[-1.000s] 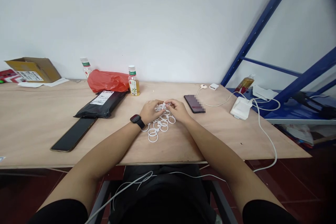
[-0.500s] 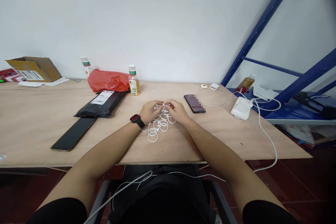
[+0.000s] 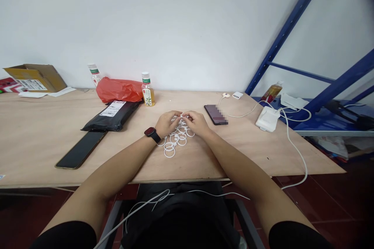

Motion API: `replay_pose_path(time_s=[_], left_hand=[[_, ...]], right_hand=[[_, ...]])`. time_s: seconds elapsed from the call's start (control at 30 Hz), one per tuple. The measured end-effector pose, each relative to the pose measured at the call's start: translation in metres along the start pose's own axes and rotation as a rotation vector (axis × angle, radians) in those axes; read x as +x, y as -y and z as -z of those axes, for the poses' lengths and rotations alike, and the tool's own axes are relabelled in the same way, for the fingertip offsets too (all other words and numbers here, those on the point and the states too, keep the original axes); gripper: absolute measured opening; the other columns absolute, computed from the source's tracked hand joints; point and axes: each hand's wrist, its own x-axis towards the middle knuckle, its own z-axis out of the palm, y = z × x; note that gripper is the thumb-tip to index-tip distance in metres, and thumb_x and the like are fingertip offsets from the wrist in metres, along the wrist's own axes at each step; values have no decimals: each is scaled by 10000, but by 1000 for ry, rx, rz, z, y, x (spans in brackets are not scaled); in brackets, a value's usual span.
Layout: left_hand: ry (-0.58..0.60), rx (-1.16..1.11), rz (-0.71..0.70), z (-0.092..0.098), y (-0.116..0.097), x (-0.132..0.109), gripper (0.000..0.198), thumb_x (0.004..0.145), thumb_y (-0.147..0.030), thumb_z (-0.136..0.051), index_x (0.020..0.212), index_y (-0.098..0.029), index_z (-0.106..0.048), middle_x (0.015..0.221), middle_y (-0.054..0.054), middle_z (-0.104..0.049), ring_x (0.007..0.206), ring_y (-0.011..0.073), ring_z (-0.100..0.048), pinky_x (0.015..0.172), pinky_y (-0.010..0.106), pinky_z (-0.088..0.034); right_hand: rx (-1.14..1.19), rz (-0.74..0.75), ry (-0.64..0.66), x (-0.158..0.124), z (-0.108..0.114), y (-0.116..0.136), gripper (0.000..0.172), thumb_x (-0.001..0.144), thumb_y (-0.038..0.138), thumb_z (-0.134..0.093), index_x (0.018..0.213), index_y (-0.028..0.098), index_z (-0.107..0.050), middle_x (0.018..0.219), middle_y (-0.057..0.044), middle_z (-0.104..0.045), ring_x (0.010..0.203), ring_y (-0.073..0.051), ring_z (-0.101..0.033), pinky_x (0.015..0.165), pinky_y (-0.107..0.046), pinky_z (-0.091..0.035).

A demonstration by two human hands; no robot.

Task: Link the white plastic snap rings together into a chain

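Observation:
Several thin white rings [image 3: 169, 151], each with a small knob or eyelet, lie in an overlapping pile on the wooden table. At the pile's far end my left hand [image 3: 167, 123] pinches a small white part of a ring between thumb and forefinger. Close against it, my right hand [image 3: 197, 123] pinches the same spot from the other side. The fingertips of both hands nearly meet there and hide most of what they hold. Other rings lie below and between the two hands. A black watch [image 3: 152, 134] is on my left wrist.
To the left are a dark phone [image 3: 82, 149], a black parcel [image 3: 112, 116], a red plastic bag [image 3: 119, 89], a drink bottle [image 3: 148, 91] and an open cardboard box [image 3: 37, 78]. On the right lie another phone [image 3: 214, 114], a white charger [image 3: 268, 118] with cables, and a blue metal frame [image 3: 288, 31].
The view has shifted very slightly. Both hands keep their pinch at the same spot, and the rings lie as before.

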Motion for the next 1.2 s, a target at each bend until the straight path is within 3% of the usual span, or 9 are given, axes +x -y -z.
replay_pose_path(time_s=[0.23,0.37,0.6,0.87,1.2], left_hand=[[28,62,-11,-2,2,0,171,961,-322,-493,983,-198,-608,1131,86,-713,1040,208,-669,951,395,-503],[14,100,3,-3,4,0,154,951,-314,-515,981,-203,-618,1129,70,-715,1054,207,-661,973,405,-480],[-62,189,57,-2,8,0,171,936,-309,-544,1041,-206,-633,1125,64,-712,1059,215,-647,998,422,-449],[-25,189,-31,-1,6,1,197,939,-342,-547,1024,-212,-669,1069,62,-706,1036,207,-621,958,395,-454],[-44,182,-106,-3,7,1,239,947,-378,-556,1048,-208,-690,1003,69,-723,961,215,-632,890,397,-457]], right_hand=[[-81,11,-5,-1,0,2,136,875,299,-602,921,230,-709,826,-36,-720,742,-174,-627,706,-285,-463],[-91,18,-3,1,0,1,143,876,271,-591,946,236,-710,885,-35,-729,780,-177,-637,742,-292,-471],[-87,-25,-66,2,0,-4,347,873,228,-558,1201,224,-674,1052,-68,-724,793,-181,-647,825,-327,-506],[-33,78,13,1,-1,-4,339,956,294,-478,1246,256,-650,1205,-68,-693,1102,-213,-643,969,-353,-488],[32,-28,-7,-2,0,-2,218,908,329,-586,1088,235,-666,952,-29,-742,832,-186,-691,767,-305,-528]])
